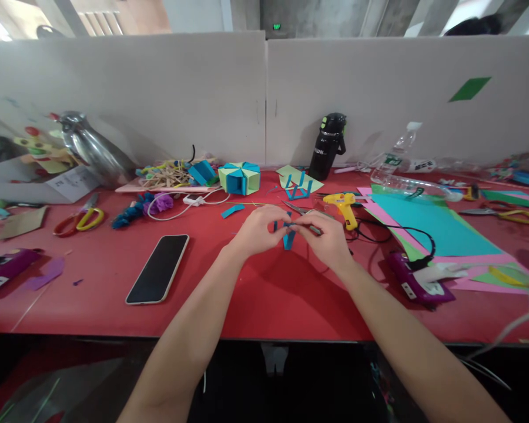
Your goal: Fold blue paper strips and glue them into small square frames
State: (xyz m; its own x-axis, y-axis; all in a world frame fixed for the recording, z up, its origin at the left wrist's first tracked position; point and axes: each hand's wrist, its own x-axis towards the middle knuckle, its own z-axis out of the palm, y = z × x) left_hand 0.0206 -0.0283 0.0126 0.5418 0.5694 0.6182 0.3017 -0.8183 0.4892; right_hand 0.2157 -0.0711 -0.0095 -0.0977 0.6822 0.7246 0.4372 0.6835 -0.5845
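Between my two hands is a small piece of folded blue paper [288,239], raised over the red table. My left hand [260,230] pinches it from the left, and my right hand [322,234] pinches its upper right side with thumb and forefinger. The fingers partly hide its shape. Behind them, a similar blue folded-paper frame [298,188] stands at the edge of a pale green sheet [315,182]. A loose blue paper strip [233,211] lies left of my left hand. Just beyond my right hand are scissors [294,207], partly covered, and a yellow glue gun [342,207].
A phone [158,269] lies left of my forearm. A blue and green paper model [240,178] stands at the back, with a black bottle [328,147] to its right. Coloured paper [432,223] and a purple power strip [417,282] lie right, red-yellow scissors [79,218] left.
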